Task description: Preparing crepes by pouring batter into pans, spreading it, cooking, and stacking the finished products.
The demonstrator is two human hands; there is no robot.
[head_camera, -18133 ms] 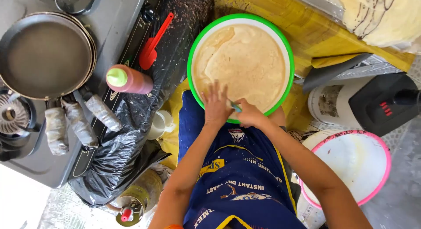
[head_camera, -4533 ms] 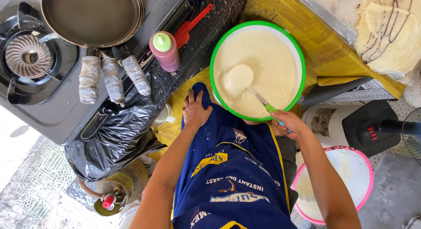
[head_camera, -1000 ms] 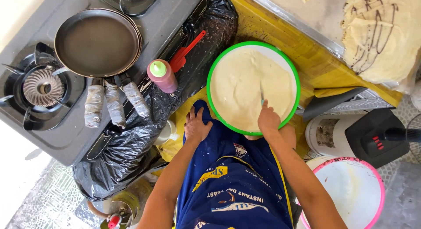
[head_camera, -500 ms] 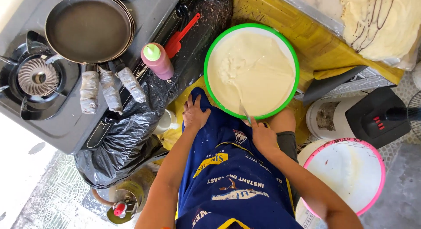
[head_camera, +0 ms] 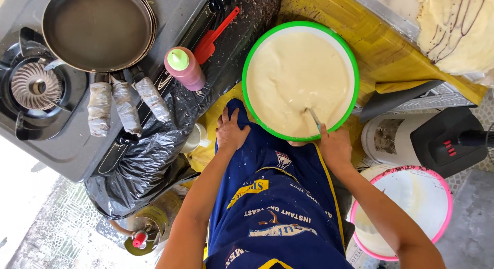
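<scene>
Fingers of right hand [head_camera: 335,148] closed on spoon [head_camera: 313,118] in batter bowl [head_camera: 300,79]; left hand [head_camera: 231,131] flat on apron [head_camera: 272,197], empty. Stirring step, judged; next calls for steady circular sweep.

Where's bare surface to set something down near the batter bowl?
Bare yellow tabletop between the green-rimmed batter bowl and the crepe stack. Crowded on the stove side: red spatula, pink squeeze bottle, frying pan. Left hand and right hand flank the bowl's near rim.

head cam | looks straight down from above the person | mid-range | batter bowl [head_camera: 300,81] centre, stove [head_camera: 77,119] left, apron [head_camera: 275,207] bottom | single view
</scene>
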